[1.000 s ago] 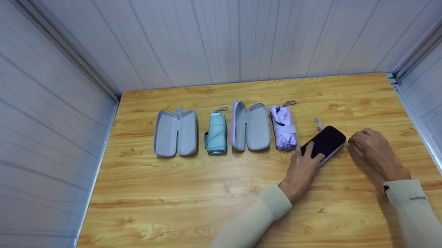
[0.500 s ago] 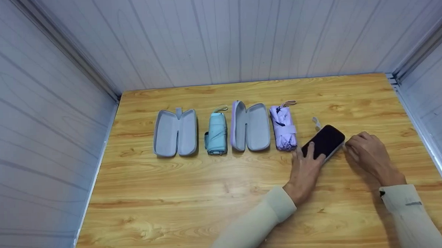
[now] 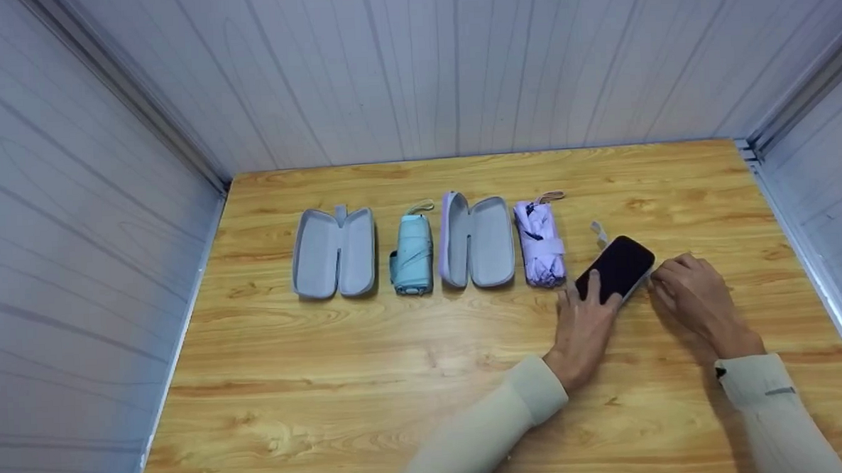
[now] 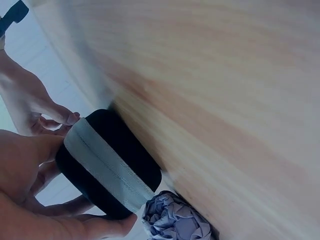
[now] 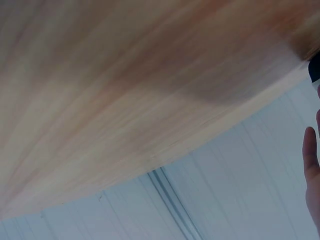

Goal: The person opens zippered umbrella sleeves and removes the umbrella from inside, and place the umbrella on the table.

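Observation:
A black case [image 3: 621,260] with a light grey zipper band [image 4: 107,162] lies slantwise on the table at the right. My left hand [image 3: 583,329] holds its near end, fingers on top and along the sides. At the case's right side, my right hand [image 3: 699,299] has thumb and forefinger pinched together at the zipper; the zipper pull itself is too small to make out. In the left wrist view the right hand [image 4: 35,102] meets the band's end. Only part of the right hand [image 5: 312,170] enters the right wrist view. A grey strap loop [image 3: 598,231] sticks out from the far side.
Left of the case lies a folded purple umbrella [image 3: 541,245], close to my left fingertips. Further left are an open grey-lined case with a purple shell [image 3: 491,240], a folded light-blue umbrella [image 3: 413,254] and another open grey case [image 3: 319,255]. White panel walls [image 3: 413,66] surround the table.
My right hand has slid slightly left and nearer along the case's right side. The case has shifted a little, and my left hand keeps its hold, moving slightly right.

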The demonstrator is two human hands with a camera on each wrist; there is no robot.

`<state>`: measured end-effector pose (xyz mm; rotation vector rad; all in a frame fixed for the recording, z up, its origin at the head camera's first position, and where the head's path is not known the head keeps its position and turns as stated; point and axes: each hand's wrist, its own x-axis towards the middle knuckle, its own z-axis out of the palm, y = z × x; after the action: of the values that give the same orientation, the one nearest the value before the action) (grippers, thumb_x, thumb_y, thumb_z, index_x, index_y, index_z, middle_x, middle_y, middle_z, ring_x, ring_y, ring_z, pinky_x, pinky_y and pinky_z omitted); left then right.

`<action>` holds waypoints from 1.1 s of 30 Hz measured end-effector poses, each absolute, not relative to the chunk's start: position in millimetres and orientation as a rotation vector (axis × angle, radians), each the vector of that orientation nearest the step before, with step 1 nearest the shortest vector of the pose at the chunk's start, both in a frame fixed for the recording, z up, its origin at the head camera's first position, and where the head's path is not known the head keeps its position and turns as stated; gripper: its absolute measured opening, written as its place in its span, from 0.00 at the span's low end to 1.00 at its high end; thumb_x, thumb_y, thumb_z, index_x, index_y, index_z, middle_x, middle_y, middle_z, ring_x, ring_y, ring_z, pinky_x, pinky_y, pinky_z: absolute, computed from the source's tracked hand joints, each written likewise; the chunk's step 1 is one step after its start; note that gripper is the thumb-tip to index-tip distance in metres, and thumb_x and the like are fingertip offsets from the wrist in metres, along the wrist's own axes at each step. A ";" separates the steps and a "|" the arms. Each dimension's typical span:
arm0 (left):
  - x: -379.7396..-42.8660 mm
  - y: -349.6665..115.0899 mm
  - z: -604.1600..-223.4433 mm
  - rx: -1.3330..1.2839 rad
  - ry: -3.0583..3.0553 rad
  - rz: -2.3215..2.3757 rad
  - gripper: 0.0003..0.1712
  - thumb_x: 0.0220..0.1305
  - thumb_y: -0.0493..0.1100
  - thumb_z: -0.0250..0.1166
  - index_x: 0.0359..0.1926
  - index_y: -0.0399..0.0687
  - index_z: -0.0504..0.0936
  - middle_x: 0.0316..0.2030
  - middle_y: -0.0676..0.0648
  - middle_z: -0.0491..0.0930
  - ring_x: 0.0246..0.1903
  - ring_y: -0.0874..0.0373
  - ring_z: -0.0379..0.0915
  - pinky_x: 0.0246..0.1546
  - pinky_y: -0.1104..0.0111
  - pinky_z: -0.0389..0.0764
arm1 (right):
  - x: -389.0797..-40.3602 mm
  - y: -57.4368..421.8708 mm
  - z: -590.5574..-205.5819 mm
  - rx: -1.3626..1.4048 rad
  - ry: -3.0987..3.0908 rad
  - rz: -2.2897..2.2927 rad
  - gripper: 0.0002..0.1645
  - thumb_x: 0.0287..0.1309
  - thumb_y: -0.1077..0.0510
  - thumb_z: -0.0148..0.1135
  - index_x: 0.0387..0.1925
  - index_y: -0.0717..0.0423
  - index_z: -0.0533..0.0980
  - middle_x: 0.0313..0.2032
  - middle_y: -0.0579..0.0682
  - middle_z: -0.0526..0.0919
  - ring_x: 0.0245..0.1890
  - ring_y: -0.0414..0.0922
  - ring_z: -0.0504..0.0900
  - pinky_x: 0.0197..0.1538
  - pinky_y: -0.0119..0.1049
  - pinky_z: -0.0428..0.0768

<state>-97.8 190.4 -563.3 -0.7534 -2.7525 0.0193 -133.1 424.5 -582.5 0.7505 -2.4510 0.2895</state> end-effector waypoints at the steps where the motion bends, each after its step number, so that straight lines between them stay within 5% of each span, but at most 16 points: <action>1: -98.3 189.7 -561.8 -0.774 -2.765 0.009 0.14 0.78 0.44 0.58 0.57 0.66 0.82 0.71 0.45 0.74 0.60 0.41 0.80 0.52 0.59 0.82 | -132.7 424.3 -582.3 0.754 -2.450 0.297 0.05 0.59 0.65 0.68 0.31 0.66 0.83 0.31 0.61 0.86 0.36 0.63 0.81 0.42 0.61 0.79; 5: -102.8 180.4 -551.9 -0.919 -2.832 -0.048 0.19 0.76 0.48 0.63 0.65 0.66 0.81 0.75 0.45 0.70 0.63 0.40 0.77 0.56 0.59 0.82 | -131.4 423.6 -581.2 0.745 -2.461 0.305 0.06 0.60 0.64 0.67 0.32 0.66 0.83 0.32 0.61 0.86 0.36 0.63 0.81 0.42 0.61 0.79; 11: -111.1 163.4 -538.5 -1.148 -2.948 -0.114 0.31 0.77 0.50 0.62 0.77 0.69 0.72 0.81 0.45 0.60 0.74 0.45 0.66 0.64 0.61 0.79 | -129.8 424.0 -580.1 0.722 -2.473 0.291 0.08 0.49 0.69 0.75 0.33 0.66 0.84 0.32 0.61 0.87 0.37 0.63 0.82 0.42 0.61 0.79; 14: -112.1 158.0 -537.1 -1.196 -2.931 -0.099 0.30 0.80 0.46 0.60 0.78 0.69 0.70 0.81 0.44 0.59 0.75 0.48 0.65 0.62 0.63 0.81 | -129.7 424.1 -580.3 0.728 -2.469 0.287 0.08 0.64 0.63 0.71 0.33 0.66 0.84 0.32 0.61 0.87 0.36 0.62 0.81 0.42 0.60 0.79; 16: -112.1 155.9 -538.0 -1.201 -2.899 -0.076 0.30 0.81 0.43 0.58 0.78 0.70 0.71 0.80 0.44 0.61 0.73 0.48 0.67 0.60 0.64 0.82 | -129.9 423.6 -580.5 0.732 -2.463 0.286 0.21 0.77 0.54 0.60 0.33 0.66 0.84 0.32 0.60 0.87 0.36 0.62 0.81 0.41 0.60 0.79; 19: -111.3 154.4 -539.9 -1.189 -2.855 -0.056 0.30 0.81 0.40 0.57 0.77 0.71 0.71 0.79 0.43 0.63 0.72 0.48 0.70 0.59 0.65 0.83 | -130.1 422.3 -580.7 0.731 -2.453 0.286 0.36 0.84 0.44 0.44 0.32 0.66 0.84 0.31 0.60 0.86 0.35 0.62 0.82 0.40 0.60 0.79; 22: -110.1 154.1 -541.8 -1.171 -2.834 -0.029 0.32 0.80 0.40 0.58 0.77 0.72 0.71 0.79 0.43 0.64 0.71 0.48 0.70 0.57 0.65 0.83 | -130.0 421.2 -580.6 0.730 -2.446 0.296 0.26 0.80 0.50 0.55 0.32 0.66 0.84 0.30 0.60 0.86 0.35 0.62 0.82 0.40 0.60 0.79; 26: -108.4 154.2 -543.1 -1.146 -2.828 0.022 0.34 0.79 0.39 0.59 0.78 0.74 0.70 0.79 0.45 0.64 0.72 0.49 0.69 0.51 0.66 0.86 | -129.3 419.8 -580.2 0.725 -2.454 0.294 0.06 0.59 0.64 0.71 0.32 0.66 0.84 0.31 0.61 0.87 0.35 0.62 0.82 0.39 0.60 0.79; 33: -106.5 156.9 -545.4 -1.111 -2.841 0.055 0.36 0.78 0.40 0.61 0.78 0.76 0.68 0.80 0.46 0.63 0.72 0.50 0.69 0.49 0.67 0.86 | -125.9 415.0 -580.9 0.718 -2.467 0.277 0.06 0.53 0.68 0.75 0.31 0.66 0.83 0.30 0.60 0.86 0.35 0.62 0.82 0.38 0.59 0.80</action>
<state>-106.5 156.9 -545.4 -1.1115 -2.8407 0.0547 -125.9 415.0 -580.9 0.7176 -2.4666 0.2769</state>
